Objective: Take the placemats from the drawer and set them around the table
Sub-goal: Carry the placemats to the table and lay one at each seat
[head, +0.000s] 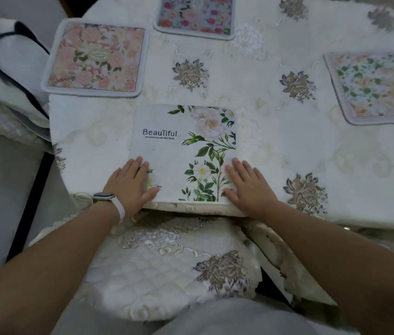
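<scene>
Under both flat hands: white floral placemat [181, 151], "Beautiful" lettering.

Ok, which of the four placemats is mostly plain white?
The nearest placemat, under the left hand and right hand, reading "BeauTiful"; the other three are covered in flowers.

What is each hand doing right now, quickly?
Left hand: open, fingers flat on the white placemat.
Right hand: open, fingers flat on the same placemat.
</scene>
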Tool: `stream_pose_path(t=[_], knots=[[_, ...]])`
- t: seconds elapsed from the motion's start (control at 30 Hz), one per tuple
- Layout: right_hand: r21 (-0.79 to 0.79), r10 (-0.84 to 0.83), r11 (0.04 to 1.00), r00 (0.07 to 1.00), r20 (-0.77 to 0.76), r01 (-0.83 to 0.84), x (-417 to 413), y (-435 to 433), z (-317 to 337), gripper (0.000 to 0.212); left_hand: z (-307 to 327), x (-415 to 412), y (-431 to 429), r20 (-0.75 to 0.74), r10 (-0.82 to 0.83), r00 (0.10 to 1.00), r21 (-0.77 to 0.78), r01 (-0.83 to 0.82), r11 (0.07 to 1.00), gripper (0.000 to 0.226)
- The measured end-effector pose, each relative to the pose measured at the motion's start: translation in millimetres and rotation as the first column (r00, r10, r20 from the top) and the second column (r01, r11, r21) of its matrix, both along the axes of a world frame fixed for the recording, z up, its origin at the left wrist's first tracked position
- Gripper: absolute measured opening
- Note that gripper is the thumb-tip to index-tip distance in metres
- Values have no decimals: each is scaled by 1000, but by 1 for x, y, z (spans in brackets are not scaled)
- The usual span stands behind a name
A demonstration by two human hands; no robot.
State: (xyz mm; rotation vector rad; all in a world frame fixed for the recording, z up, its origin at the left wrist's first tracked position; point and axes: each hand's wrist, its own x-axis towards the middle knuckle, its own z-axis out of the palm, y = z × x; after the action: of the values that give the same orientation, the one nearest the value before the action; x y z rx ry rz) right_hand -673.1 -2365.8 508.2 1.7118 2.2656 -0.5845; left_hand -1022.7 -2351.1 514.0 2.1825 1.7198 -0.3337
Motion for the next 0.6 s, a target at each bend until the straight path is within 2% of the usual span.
stream_pose_path(t=[0.13,0.23,0.4,0.6], knots=[[-29,-13,1000,994,-107,10,6,4,27,59,31,23,-4,43,-48,998,65,45,997,58],[7,-30,999,990,-140,31,18,4,52,53,48,50,-17,108,-43,993,88,33,996,59],[114,-3,993,991,-135,19,55,-2,91,49,81,115,-31,155,-119,981,228,82,970,57],[198,10,980,994,-111,12,128,-9,131,52,120,194,-33,140,-112,984,308,64,949,55]])
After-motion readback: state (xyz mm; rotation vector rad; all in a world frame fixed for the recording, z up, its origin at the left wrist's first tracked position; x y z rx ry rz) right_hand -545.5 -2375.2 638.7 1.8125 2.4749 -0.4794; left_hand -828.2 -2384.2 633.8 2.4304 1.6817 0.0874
